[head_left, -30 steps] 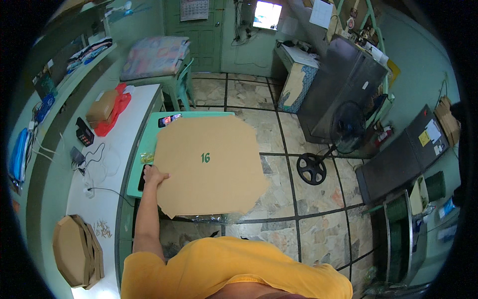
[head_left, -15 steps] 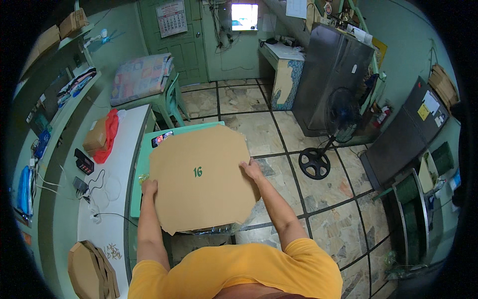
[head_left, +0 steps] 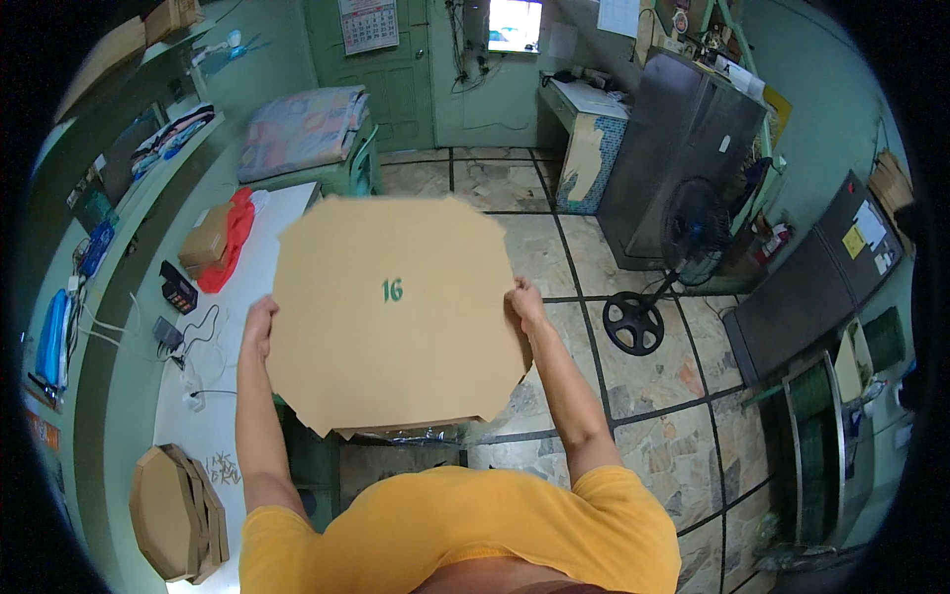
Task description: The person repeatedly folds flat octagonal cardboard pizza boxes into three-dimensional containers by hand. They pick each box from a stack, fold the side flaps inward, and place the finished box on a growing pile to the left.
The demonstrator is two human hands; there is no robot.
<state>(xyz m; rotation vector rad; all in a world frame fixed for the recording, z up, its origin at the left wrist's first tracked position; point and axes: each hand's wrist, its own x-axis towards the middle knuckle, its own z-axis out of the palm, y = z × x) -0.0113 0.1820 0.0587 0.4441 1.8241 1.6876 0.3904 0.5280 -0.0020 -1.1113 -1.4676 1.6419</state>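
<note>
A large brown cardboard box (head_left: 396, 346) with cut-off corners is between my hands, a green hand-marked figure on its flat top. My left hand (head_left: 259, 325) grips its left edge. On the opposite edge my right hand (head_left: 525, 300) is closed, fingers partly tucked under the cardboard. Clear plastic (head_left: 421, 434) shows below the box's near edge. What lies beneath is mostly hidden by the box.
Along the left runs a white counter (head_left: 267, 208) with a small carton (head_left: 206, 241), red cloth (head_left: 232, 238), cables and stacked octagonal cardboard pieces (head_left: 163, 515). A black stand fan (head_left: 633, 324) and a dark refrigerator (head_left: 653, 148) stand to the right on the tiled floor.
Both hands have raised the box; it looks larger and has shifted slightly left and away. It now covers the green tabletop and phone seen before. The view has shifted a little.
</note>
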